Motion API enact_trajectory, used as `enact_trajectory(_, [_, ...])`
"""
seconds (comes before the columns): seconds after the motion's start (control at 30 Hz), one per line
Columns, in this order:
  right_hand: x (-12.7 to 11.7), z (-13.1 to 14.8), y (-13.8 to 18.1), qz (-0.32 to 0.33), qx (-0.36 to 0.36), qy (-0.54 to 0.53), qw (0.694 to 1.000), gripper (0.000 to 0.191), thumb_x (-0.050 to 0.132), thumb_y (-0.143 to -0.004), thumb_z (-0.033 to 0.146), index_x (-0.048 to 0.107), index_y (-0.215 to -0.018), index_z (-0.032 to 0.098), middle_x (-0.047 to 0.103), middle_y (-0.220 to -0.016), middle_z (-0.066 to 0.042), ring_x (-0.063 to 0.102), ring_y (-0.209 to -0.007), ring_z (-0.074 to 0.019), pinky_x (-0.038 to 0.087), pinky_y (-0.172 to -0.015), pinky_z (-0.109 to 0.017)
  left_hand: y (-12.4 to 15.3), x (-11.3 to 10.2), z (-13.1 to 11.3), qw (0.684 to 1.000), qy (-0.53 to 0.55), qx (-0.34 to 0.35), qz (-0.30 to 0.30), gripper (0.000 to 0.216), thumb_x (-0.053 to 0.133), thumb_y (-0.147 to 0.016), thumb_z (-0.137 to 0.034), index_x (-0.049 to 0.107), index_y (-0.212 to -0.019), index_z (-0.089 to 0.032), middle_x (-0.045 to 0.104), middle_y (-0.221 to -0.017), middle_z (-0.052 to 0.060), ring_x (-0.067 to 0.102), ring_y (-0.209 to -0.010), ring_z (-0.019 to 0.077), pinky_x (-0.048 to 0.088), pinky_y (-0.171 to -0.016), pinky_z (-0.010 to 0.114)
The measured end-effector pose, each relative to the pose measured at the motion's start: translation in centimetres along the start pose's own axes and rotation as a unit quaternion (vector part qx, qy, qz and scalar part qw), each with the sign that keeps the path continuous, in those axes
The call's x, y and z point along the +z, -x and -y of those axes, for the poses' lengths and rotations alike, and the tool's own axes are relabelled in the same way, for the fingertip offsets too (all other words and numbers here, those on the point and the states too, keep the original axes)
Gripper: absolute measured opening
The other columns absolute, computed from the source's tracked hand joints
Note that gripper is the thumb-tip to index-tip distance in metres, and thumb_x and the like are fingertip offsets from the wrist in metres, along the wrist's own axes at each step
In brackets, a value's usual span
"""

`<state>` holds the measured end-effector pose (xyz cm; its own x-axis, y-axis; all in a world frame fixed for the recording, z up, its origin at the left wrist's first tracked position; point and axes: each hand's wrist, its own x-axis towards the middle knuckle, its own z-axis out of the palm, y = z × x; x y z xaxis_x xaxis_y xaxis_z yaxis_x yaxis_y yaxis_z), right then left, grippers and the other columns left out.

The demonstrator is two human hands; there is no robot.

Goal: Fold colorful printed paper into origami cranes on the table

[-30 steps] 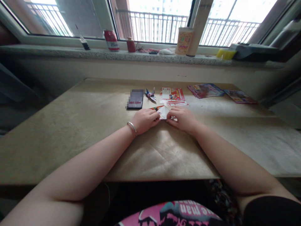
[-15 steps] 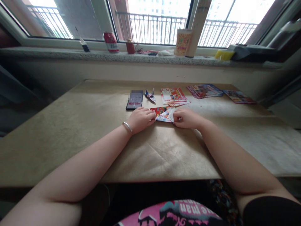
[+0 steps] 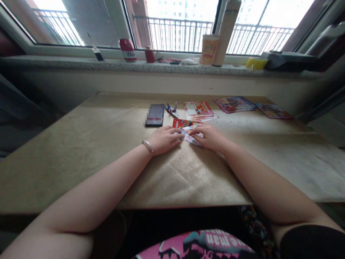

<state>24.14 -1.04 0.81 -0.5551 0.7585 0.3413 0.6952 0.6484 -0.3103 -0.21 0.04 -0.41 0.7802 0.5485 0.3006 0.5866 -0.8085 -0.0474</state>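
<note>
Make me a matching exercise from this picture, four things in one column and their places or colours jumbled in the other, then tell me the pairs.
Things
1. Folded sheet
2. Phone
3. Bracelet
4. Can

Places or colours
A. Silver-coloured
B. On the windowsill
C. Touched by the left hand and the right hand
D. On the table, beyond the left hand

Pairs: 1-C, 2-D, 3-A, 4-B

Daylight fills the windows (image 3: pixel 180 27) above a speckled sill (image 3: pixel 161 68).
</note>
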Motion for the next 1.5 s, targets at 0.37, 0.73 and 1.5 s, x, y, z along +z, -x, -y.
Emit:
enact_trajectory(0.37, [-0.1, -4.3, 0.6, 0.023, -0.006, 0.035, 0.999, 0.046, 0.048, -0.077, 0.006, 0.066, -0.116, 0.022, 0.065, -0.123, -0.008, 0.058, -0.114, -0.0224, 0.044, -0.100, -0.040, 0.1, -0.4, 0.7, 0.997, 0.006, -0.074, 0.015, 0.032, 0.045, -0.094, -0.038, 0.067, -0.101, -0.016, 0.060, -0.131, 0.008, 0.047, -0.128, 0.0300, 0.041, -0.106, 0.046])
enact_trajectory(0.73, [-0.3, -3.1, 0.6, 0.011, -0.056, 0.055, 0.997, 0.031, 0.058, -0.080, 0.019, 0.072, -0.107, 0.026, 0.057, -0.133, -0.008, 0.051, -0.123, -0.0254, 0.040, -0.107, -0.045, 0.2, -0.6, -0.3, 0.994, -0.012, -0.092, 0.056, 0.069, 0.052, -0.082, -0.069, 0.055, -0.132, -0.022, 0.052, -0.141, 0.010, 0.044, -0.129, 0.0306, 0.029, -0.109, 0.046])
enact_trajectory(1.5, [-1.7, -0.7, 0.7, 0.122, -0.038, 0.121, 0.984, 0.042, 0.063, -0.074, 0.031, 0.069, -0.114, 0.023, 0.067, -0.115, -0.008, 0.062, -0.102, -0.0261, 0.047, -0.089, -0.036, -0.1, -1.6, -0.9, 0.997, -0.012, -0.039, 0.063, 0.028, 0.054, -0.092, -0.034, 0.065, -0.111, -0.017, 0.063, -0.127, 0.009, 0.058, -0.113, 0.0235, 0.043, -0.097, 0.037])
